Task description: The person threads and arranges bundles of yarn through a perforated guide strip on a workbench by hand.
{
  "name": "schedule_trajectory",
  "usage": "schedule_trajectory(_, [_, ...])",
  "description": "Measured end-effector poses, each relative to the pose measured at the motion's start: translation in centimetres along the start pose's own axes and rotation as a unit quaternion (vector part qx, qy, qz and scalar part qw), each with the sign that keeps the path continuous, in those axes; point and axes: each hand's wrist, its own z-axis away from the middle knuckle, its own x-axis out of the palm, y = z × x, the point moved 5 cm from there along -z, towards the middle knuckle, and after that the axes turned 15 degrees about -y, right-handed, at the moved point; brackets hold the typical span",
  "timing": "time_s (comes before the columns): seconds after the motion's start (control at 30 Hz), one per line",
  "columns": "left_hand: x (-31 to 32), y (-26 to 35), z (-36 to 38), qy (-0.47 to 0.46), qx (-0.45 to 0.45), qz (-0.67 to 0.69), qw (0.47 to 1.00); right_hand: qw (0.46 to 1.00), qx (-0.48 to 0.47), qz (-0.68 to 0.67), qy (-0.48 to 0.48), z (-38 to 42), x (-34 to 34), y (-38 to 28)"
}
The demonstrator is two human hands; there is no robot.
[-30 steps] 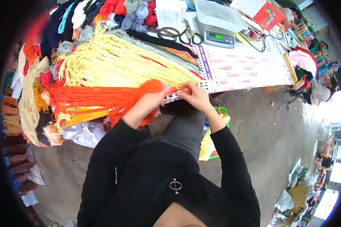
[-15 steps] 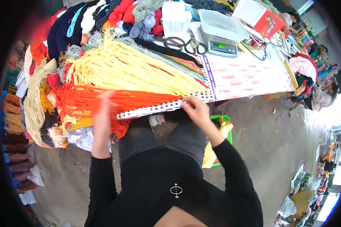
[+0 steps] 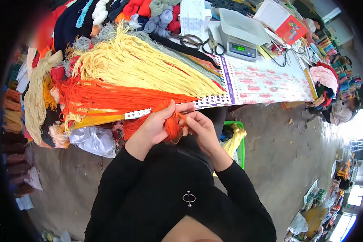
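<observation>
My left hand (image 3: 155, 123) is wrapped around a bundle of orange yarn (image 3: 173, 126) in front of my waist. On the bundle's right side, my right hand (image 3: 201, 128) pinches strands of the same yarn between thumb and fingers. Just beyond my hands, long orange strands (image 3: 121, 96) fan out over the table, their narrow end at a white card strip with punched holes (image 3: 138, 113). A broad fan of pale yellow strands (image 3: 145, 66) lies behind them, attached along the holed edge of a card with a purple band (image 3: 226, 78).
Two pairs of scissors (image 3: 190, 40) lie near a digital scale (image 3: 241, 49) with a clear tray (image 3: 244, 26). Coloured skeins (image 3: 159, 20) crowd the back of the table. A green basket (image 3: 240, 151) with yellow yarn stands on the floor at my right.
Both hands have come together in front of my waist, the left moving right and the right drawing back from the strip's edge. They now hold an orange yarn bundle. The view has shifted slightly.
</observation>
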Motion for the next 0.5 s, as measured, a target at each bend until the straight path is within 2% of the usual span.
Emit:
schedule_trajectory(0.03, [0.3,0.3,0.1,0.032,0.013,0.019,0.999,1.0,-0.002,-0.027,-0.001,0.1,-0.1,0.0])
schedule_trajectory(0.1, [-0.2,0.6,0.4,0.021,0.027,0.026,0.999,0.998,-0.004,-0.067,0.012,0.3,-0.2,-0.1])
schedule_trajectory(0.2, [-0.3,1.8,1.2,0.115,0.069,-0.003,0.991,0.996,-0.024,-0.087,0.015,0.8,-0.8,-0.2])
schedule_trajectory(0.3, [-0.5,2.5,1.6,0.104,0.088,-0.043,0.99,0.997,-0.026,-0.06,0.034,1.0,-1.2,-0.2])
schedule_trajectory(0.5, [0.3,1.9,1.2,0.135,0.067,-0.088,0.985,0.998,-0.017,-0.038,0.053,1.0,-1.2,0.1])
